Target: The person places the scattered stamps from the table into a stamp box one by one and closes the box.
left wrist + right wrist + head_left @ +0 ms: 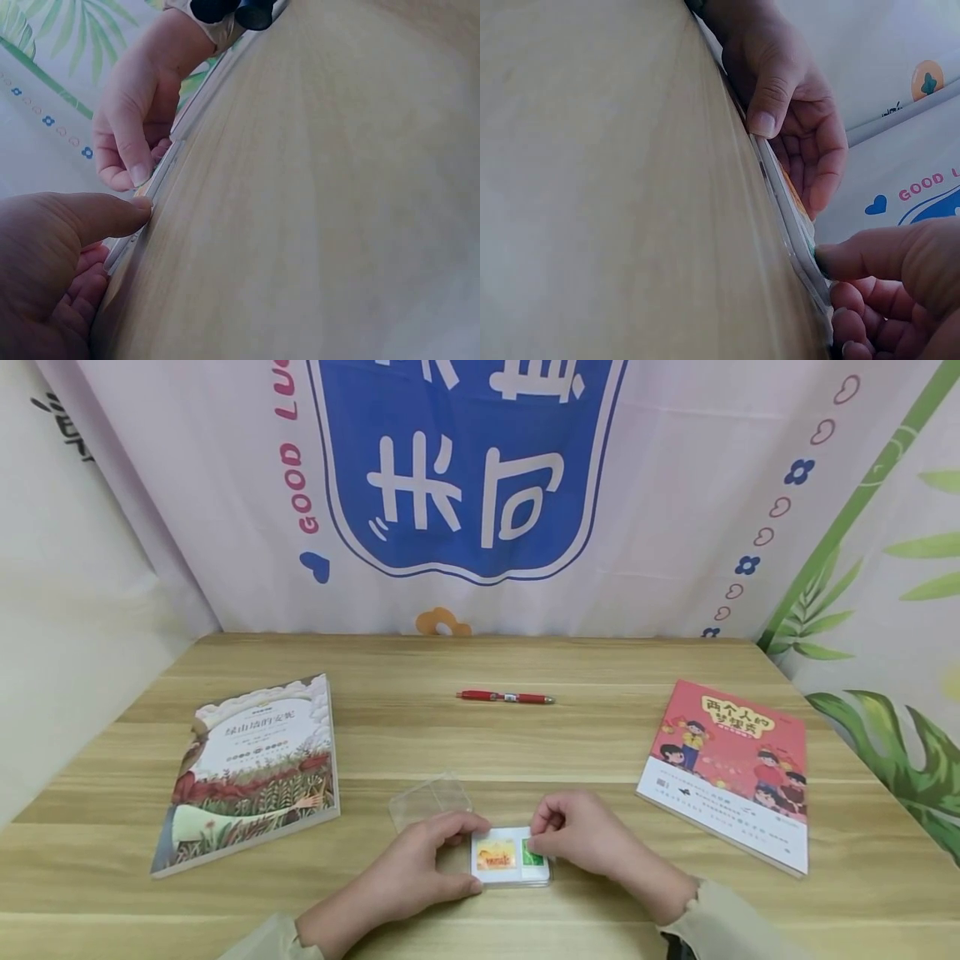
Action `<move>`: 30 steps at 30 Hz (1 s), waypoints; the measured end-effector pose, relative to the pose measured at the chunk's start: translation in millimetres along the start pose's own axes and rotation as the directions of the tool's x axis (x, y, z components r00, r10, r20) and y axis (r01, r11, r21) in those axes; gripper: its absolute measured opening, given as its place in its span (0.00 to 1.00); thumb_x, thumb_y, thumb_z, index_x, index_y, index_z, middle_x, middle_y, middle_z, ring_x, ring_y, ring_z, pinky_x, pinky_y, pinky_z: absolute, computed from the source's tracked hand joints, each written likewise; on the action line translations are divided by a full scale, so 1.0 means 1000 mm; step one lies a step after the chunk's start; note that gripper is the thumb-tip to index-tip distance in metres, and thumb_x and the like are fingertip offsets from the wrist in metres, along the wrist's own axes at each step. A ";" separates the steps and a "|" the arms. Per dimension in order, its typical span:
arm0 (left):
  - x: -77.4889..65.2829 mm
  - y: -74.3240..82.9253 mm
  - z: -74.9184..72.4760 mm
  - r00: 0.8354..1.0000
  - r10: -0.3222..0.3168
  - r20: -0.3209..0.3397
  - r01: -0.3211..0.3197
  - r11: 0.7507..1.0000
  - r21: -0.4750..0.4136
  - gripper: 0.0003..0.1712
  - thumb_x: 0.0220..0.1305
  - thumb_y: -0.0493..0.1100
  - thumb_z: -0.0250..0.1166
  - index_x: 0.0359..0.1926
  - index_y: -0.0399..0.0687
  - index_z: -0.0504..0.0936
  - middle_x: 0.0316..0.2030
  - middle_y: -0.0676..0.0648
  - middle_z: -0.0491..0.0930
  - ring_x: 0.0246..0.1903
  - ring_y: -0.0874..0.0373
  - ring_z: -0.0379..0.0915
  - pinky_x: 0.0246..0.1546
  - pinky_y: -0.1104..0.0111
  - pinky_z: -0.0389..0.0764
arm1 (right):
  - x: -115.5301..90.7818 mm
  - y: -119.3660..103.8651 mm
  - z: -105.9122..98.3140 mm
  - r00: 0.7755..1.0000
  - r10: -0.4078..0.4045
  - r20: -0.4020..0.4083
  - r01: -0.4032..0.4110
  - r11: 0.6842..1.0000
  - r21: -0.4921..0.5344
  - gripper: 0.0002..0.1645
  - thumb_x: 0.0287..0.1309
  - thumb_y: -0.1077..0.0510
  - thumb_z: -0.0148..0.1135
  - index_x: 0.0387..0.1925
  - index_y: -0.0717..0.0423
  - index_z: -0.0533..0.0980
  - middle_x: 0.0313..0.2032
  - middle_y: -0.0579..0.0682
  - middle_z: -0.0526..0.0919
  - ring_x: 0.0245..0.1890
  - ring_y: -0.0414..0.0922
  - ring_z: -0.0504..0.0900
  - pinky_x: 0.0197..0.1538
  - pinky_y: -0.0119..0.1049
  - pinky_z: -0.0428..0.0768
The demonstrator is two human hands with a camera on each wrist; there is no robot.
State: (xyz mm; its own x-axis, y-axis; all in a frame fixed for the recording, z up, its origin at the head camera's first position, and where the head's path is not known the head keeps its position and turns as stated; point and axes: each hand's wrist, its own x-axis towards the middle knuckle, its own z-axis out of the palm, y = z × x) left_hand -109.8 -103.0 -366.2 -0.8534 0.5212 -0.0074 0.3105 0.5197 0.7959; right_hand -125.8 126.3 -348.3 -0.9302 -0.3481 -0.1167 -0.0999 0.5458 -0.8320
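Note:
A small stack of white cards [498, 874] lies in a shallow clear plastic case in front of me. On its top are an orange-yellow picture [496, 854] and, to the right, a small green picture piece [532, 853]. My left hand [412, 867] grips the stack's left side, thumb at the near corner and forefinger at the far one. With curled fingers, my right hand [581, 835] pinches the green piece at the right end, its thumb covering part of it. In the right wrist view the white stack [787, 202] shows edge-on between both hands.
A clear plastic lid [431, 800] lies just beyond my left hand, partly behind it. Farther back is a red pen [505, 697]. One illustrated book [255, 768] lies at the left, and a red-and-white book [731, 768] at the right. A printed curtain [480, 602] hangs behind the table.

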 end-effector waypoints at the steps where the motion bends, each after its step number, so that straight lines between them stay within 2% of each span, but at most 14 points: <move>1: 0.000 0.000 0.000 1.000 0.000 0.000 0.000 1.000 0.001 0.28 0.46 0.44 0.73 0.51 0.53 0.76 0.51 0.55 0.76 0.49 0.58 0.70 0.53 0.64 0.72 | 0.000 0.000 0.001 1.000 0.002 -0.002 -0.002 1.000 -0.006 0.08 0.42 0.63 0.69 0.21 0.56 0.75 0.19 0.45 0.73 0.21 0.40 0.68 0.22 0.26 0.67; 8: 0.000 -0.001 0.000 1.000 0.005 -0.003 -0.005 1.000 -0.001 0.27 0.46 0.42 0.73 0.51 0.52 0.76 0.51 0.55 0.76 0.49 0.58 0.70 0.53 0.65 0.73 | 0.001 -0.002 0.004 1.000 -0.017 -0.006 0.017 1.000 0.002 0.07 0.42 0.65 0.68 0.22 0.57 0.76 0.18 0.45 0.72 0.21 0.39 0.68 0.22 0.26 0.66; 14: 0.000 0.001 -0.002 1.000 0.010 0.013 -0.010 1.000 -0.001 0.28 0.46 0.43 0.72 0.51 0.52 0.76 0.51 0.55 0.75 0.49 0.57 0.70 0.53 0.64 0.72 | 0.000 -0.001 0.001 1.000 0.008 -0.002 -0.008 1.000 0.018 0.07 0.43 0.63 0.68 0.24 0.56 0.76 0.19 0.45 0.72 0.21 0.39 0.68 0.21 0.25 0.66; 17: -0.002 0.004 -0.004 1.000 0.020 0.007 -0.019 1.000 -0.007 0.28 0.46 0.43 0.72 0.51 0.52 0.76 0.51 0.54 0.76 0.51 0.56 0.71 0.55 0.61 0.72 | 0.001 0.001 -0.002 1.000 -0.001 0.001 0.001 1.000 0.018 0.06 0.45 0.61 0.67 0.25 0.56 0.76 0.20 0.45 0.72 0.21 0.40 0.68 0.22 0.25 0.66; 19: -0.003 0.008 -0.006 0.998 0.050 -0.030 -0.051 0.999 -0.021 0.27 0.46 0.42 0.72 0.51 0.50 0.76 0.51 0.52 0.76 0.51 0.54 0.71 0.55 0.58 0.72 | 0.002 0.000 -0.006 1.000 -0.019 0.013 0.019 1.000 0.018 0.06 0.48 0.59 0.67 0.25 0.55 0.77 0.20 0.45 0.73 0.22 0.39 0.68 0.23 0.25 0.67; 21: -0.004 0.014 -0.009 0.992 0.095 -0.088 -0.097 0.995 -0.020 0.25 0.47 0.40 0.71 0.49 0.47 0.77 0.51 0.49 0.76 0.52 0.53 0.72 0.55 0.57 0.73 | 0.006 -0.002 -0.010 0.997 -0.071 0.035 0.070 0.997 0.015 0.06 0.50 0.58 0.66 0.27 0.56 0.77 0.21 0.45 0.73 0.23 0.39 0.69 0.24 0.25 0.68; 24: -0.004 0.022 -0.020 0.969 0.168 -0.183 -0.167 0.986 0.019 0.22 0.48 0.37 0.70 0.48 0.45 0.78 0.50 0.47 0.78 0.49 0.52 0.73 0.52 0.59 0.75 | 0.015 -0.008 -0.016 0.984 -0.158 0.081 0.159 0.987 0.004 0.08 0.52 0.56 0.65 0.29 0.56 0.78 0.23 0.45 0.75 0.24 0.38 0.70 0.26 0.25 0.69; 27: -0.004 0.025 -0.034 0.956 0.163 -0.244 -0.147 0.986 0.081 0.23 0.49 0.38 0.70 0.49 0.48 0.77 0.49 0.48 0.78 0.47 0.50 0.75 0.48 0.59 0.77 | 0.029 -0.017 -0.021 0.958 -0.250 0.144 0.257 0.966 -0.033 0.11 0.52 0.54 0.66 0.35 0.58 0.79 0.28 0.46 0.79 0.28 0.39 0.74 0.32 0.27 0.75; 30: -0.006 0.023 -0.043 0.956 0.093 -0.279 -0.064 0.992 0.109 0.25 0.48 0.39 0.71 0.50 0.49 0.77 0.50 0.49 0.78 0.47 0.48 0.75 0.47 0.57 0.77 | 0.043 -0.026 -0.024 0.921 -0.314 0.232 0.340 0.937 -0.082 0.19 0.52 0.54 0.66 0.44 0.59 0.78 0.37 0.50 0.82 0.38 0.42 0.78 0.43 0.32 0.78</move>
State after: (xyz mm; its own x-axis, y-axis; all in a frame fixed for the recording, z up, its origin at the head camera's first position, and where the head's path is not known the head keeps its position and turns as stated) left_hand -115.2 -123.6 -322.3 -0.9038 0.3573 0.2355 0.4084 0.5562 0.7238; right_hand -171.9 115.4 -318.2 -0.7433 -0.6684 0.0283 -0.4387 0.4551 -0.7749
